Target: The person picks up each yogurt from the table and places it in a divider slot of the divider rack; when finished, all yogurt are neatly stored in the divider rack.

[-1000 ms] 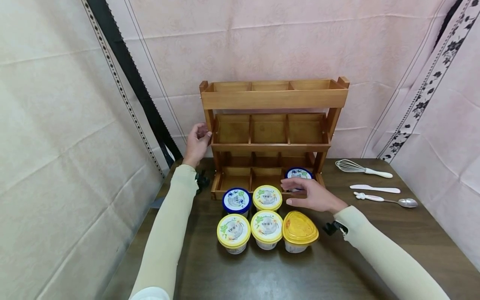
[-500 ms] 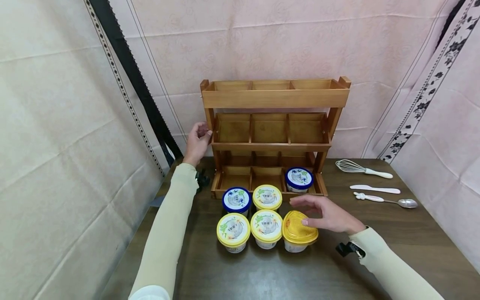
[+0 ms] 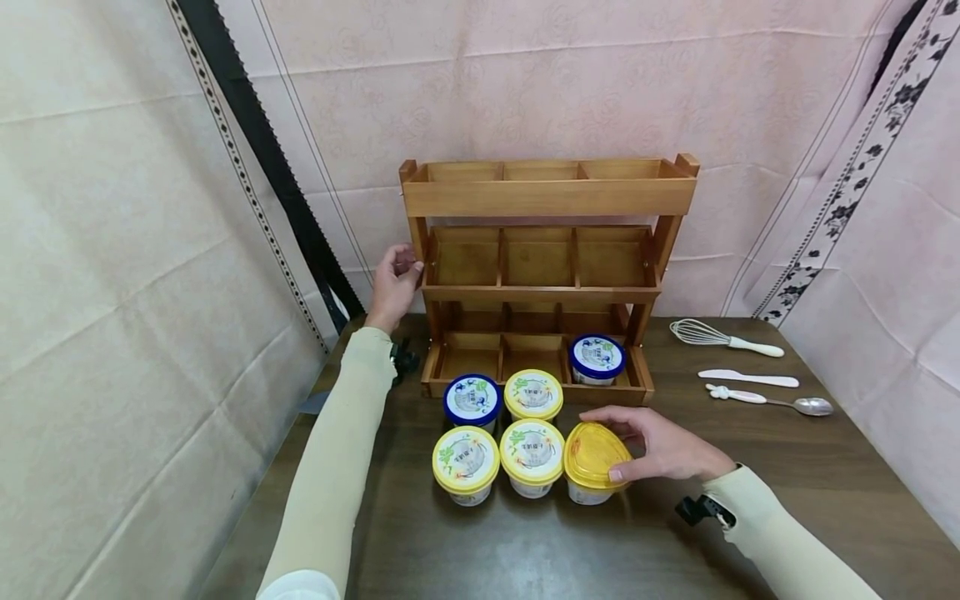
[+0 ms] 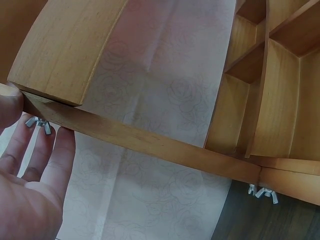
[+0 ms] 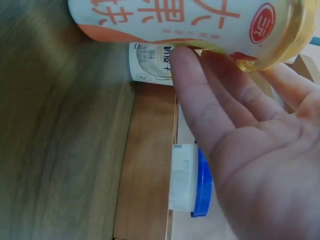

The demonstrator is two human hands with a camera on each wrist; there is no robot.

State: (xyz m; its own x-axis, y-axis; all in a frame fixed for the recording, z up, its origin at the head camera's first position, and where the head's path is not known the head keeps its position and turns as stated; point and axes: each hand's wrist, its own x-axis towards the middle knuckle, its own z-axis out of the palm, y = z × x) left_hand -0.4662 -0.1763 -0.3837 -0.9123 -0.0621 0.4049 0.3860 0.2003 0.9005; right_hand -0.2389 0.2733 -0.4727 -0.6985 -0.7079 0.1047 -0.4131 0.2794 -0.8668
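Note:
My left hand (image 3: pixel 393 290) holds the left post of a wooden three-tier rack (image 3: pixel 551 200); in the left wrist view the thumb and fingers lie on either side of the post (image 4: pixel 150 142). My right hand (image 3: pixel 667 446) grips a plastic cup with a yellow rounded-triangular lid (image 3: pixel 595 454), thumb at the near right edge and fingers at the far side. The right wrist view shows the fingers (image 5: pixel 192 82) against this cup's orange-and-white side (image 5: pixel 170 20). Left of it stand yellow-lidded round cups (image 3: pixel 532 452) and a blue-lidded cup (image 3: pixel 472 400).
Another blue-lidded cup (image 3: pixel 597 357) sits in the rack's bottom right compartment. A whisk (image 3: pixel 723 337), a white knife (image 3: pixel 748 378) and a spoon (image 3: pixel 772 400) lie on the right of the dark wooden table (image 3: pixel 420 550). Pale cloth (image 3: pixel 562 92) hangs behind.
My right hand has left the blue-lidded cup in the rack and come towards me, down to the yellow triangular-lidded cup. The left hand stays at the post.

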